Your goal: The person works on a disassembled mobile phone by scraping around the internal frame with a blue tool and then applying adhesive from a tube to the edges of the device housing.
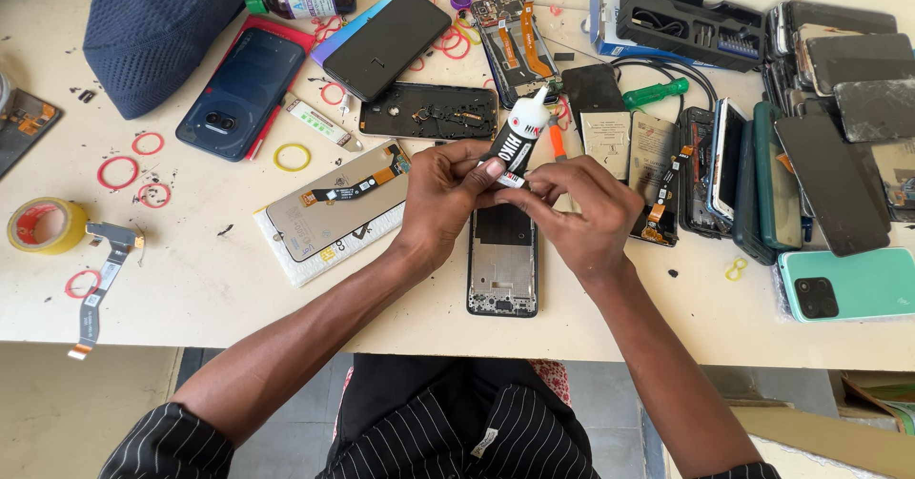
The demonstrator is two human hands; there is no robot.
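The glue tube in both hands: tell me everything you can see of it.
The glue tube is small and soft-looking, with a black body, white lettering and a white conical nozzle pointing up and away, tilted right. The left hand and the right hand pinch its lower end between their fingertips. It is held above the table, over the top of an empty phone frame. Whether the nozzle is capped cannot be told.

Black pinstriped shirt, sleeves rolled up; bare forearms, no rings.

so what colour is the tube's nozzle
White, on the black glue tube held by both hands; seen in the head view.
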